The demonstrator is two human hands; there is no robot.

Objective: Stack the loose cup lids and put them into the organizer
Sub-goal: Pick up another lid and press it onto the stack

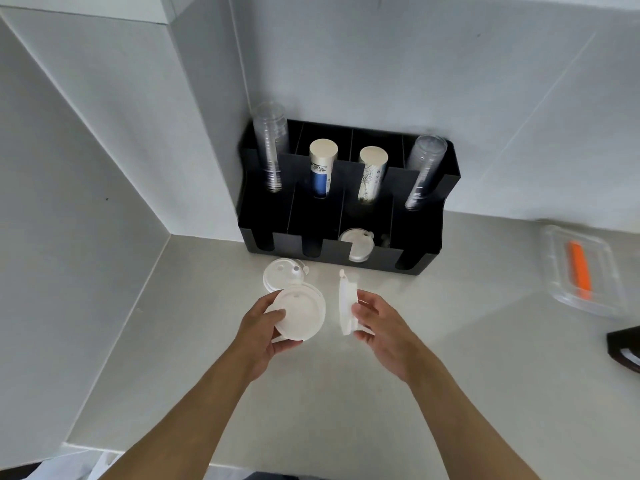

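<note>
My left hand (264,332) grips a white cup lid (303,313), held flat above the counter. My right hand (375,325) holds another white lid (347,304) on edge, a short gap to the right of the first. A further white lid (282,273) lies on the counter just behind my left hand, partly hidden by the held lid. The black organizer (412,265) stands against the wall corner. Its third front slot holds a lid (356,242).
Stacks of clear cups (272,150) and paper cups (321,168) fill the organizer's back slots. A clear plastic tray (554,275) with an orange item (579,270) sits at the right. A dark object (625,346) is at the right edge. Walls close in left and behind.
</note>
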